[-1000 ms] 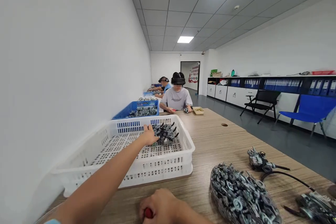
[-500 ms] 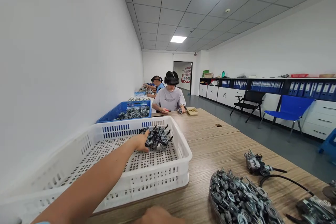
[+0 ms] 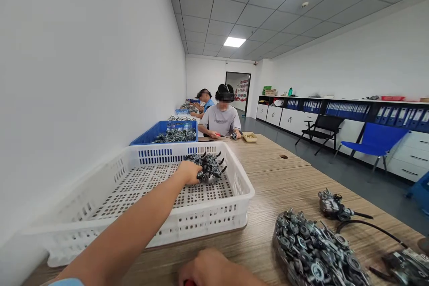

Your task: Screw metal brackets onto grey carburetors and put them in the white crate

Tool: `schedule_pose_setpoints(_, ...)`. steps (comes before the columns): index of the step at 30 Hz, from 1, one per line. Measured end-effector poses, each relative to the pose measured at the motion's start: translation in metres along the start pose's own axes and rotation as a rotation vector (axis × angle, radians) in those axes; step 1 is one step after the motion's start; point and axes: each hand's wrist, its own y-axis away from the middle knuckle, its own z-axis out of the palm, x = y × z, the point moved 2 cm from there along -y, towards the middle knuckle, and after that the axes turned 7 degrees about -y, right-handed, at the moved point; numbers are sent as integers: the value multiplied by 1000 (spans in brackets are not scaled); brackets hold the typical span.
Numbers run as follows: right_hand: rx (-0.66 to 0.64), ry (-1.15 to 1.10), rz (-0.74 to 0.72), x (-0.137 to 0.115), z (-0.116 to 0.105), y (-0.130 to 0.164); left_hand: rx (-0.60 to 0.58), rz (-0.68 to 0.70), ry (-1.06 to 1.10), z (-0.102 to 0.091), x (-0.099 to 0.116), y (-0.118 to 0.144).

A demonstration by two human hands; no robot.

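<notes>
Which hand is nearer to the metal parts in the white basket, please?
Left. The left hand is inside the white basket, at the metal parts; the right hand is outside, in front of the basket.

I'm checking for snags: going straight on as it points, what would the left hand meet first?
The left hand would meet the metal parts in the white crate first; it may already touch them, as depth is unclear.

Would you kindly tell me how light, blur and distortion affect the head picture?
Head view: the far ceiling light is blown out to white; the right hand at the bottom edge looks soft; the white crate appears stretched, wide-angle style, toward the left.
</notes>
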Motion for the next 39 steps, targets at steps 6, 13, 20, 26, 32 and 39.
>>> schedule_pose_setpoints(6,90,136,-155,-7,5,-1,243,-46,28,-34,-3,32)
schedule_pose_setpoints(13,112,285,-177,-22,2,7,683,-113,90,-71,3,144)
schedule_pose_setpoints(20,176,396,-198,-36,3,18,822,35,572,8,46,318)
schedule_pose_setpoints(26,281,383,-205,-31,5,25,477,-65,979,78,68,359)
schedule_pose_setpoints(32,338,305,-219,-14,11,40,471,-158,1087,108,67,361)
schedule_pose_setpoints(39,420,227,-133,8,16,52,447,-221,1126,152,71,363)
